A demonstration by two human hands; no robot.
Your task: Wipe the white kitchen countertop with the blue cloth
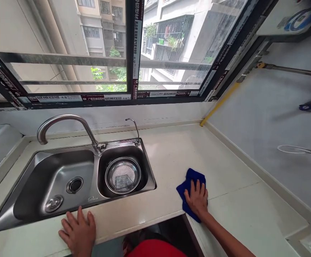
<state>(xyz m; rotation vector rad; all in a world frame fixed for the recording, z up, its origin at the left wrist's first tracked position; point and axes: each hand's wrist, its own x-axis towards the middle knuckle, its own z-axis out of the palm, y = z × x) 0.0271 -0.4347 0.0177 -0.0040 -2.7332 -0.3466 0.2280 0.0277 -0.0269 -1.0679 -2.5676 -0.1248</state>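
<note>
My right hand (pixel 197 199) lies flat on a dark blue cloth (pixel 194 175), fingers a little spread. It presses the cloth against the pale countertop (pixel 168 160), to the right of the sink. The cloth is crumpled and sticks out around the hand. Near the sink's front rim, my left hand (pixel 79 230) rests on the counter with its fingers spread and nothing in it.
A steel double sink (pixel 95 175) is set into the counter. Its right bowl holds a round strainer basket (pixel 136 175); a loose drain cover (pixel 54 203) lies in the left one. A curved faucet (pixel 64 117) and thin tap (pixel 136 128) rise behind. A yellow pipe (pixel 219 104) stands at the corner.
</note>
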